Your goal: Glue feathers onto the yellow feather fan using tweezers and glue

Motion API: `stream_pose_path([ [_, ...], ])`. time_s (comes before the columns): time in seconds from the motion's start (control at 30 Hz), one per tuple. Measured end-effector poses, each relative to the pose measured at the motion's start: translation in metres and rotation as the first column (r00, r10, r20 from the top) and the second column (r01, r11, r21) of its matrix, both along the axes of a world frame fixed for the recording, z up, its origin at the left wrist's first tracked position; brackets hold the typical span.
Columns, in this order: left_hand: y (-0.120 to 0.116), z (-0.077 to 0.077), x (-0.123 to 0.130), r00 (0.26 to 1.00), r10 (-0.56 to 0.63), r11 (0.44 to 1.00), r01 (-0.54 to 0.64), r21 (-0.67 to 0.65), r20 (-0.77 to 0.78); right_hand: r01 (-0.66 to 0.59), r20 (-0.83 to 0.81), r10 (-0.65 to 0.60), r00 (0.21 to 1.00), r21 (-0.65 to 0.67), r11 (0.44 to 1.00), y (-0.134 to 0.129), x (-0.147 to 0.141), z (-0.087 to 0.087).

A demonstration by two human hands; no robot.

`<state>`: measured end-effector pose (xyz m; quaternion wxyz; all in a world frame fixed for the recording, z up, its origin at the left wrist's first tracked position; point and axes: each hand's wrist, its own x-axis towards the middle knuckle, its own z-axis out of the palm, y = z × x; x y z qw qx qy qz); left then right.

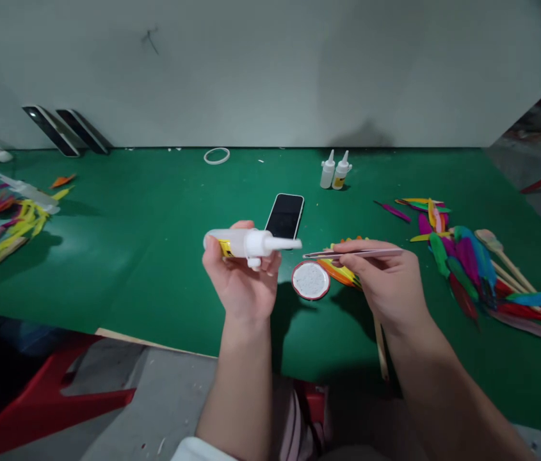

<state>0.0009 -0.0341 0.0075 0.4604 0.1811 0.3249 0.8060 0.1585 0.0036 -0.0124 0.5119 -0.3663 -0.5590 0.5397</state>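
Note:
My left hand is closed around a white squeeze glue bottle with a yellow label. The bottle lies on its side in the air, its nozzle pointing right. My right hand grips a pair of thin tweezers, whose tips sit close to the nozzle. Below them on the table is a round white lid with a red rim. Yellow and orange feathers lie behind my right hand, which partly hides them. A wooden stick sticks out below that hand.
A phone lies on the green table beyond my left hand. Two small glue bottles stand near the wall. Coloured feathers and wooden spoons lie right, more feathers left. Two phones lean on the wall.

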Motion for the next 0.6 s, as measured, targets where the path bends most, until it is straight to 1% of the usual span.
stream_pose_path([
  [0.1, 0.001, -0.005, -0.004, 1.0, 0.001, 0.998, -0.001, 0.07, 0.009, -0.032, 0.026, 0.032, 0.999, 0.005, 0.999, 0.0, 0.003, 0.0],
  [0.17, 0.004, -0.01, -0.005, 0.999, -0.014, 0.997, 0.017, 0.078, -0.032, -0.012, 0.03, 0.011, 0.999, 0.034, 0.999, 0.001, 0.011, 0.004],
  [0.27, 0.01, -0.018, -0.003, 0.988, -0.049, 0.996, 0.059, 0.06, -0.148, 0.105, -0.008, -0.105, 0.994, 0.12, 0.987, 0.01, 0.036, 0.015],
  [0.33, 0.014, -0.022, -0.001, 0.974, -0.065, 0.995, 0.079, 0.055, -0.218, 0.205, -0.05, -0.199, 0.979, 0.187, 0.961, 0.022, 0.058, 0.021],
  [0.4, 0.018, -0.025, 0.001, 0.965, -0.086, 0.994, 0.101, 0.051, -0.248, 0.297, -0.072, -0.288, 0.955, 0.234, 0.926, 0.035, 0.081, 0.023],
  [0.5, 0.022, -0.028, 0.002, 0.967, -0.135, 0.99, 0.142, 0.017, -0.215, 0.353, 0.008, -0.361, 0.933, 0.189, 0.916, 0.052, 0.109, 0.012],
  [0.6, 0.025, -0.029, 0.005, 0.971, -0.176, 0.984, 0.171, -0.042, -0.165, 0.333, 0.18, -0.366, 0.913, 0.188, 0.924, 0.063, 0.127, -0.008],
])
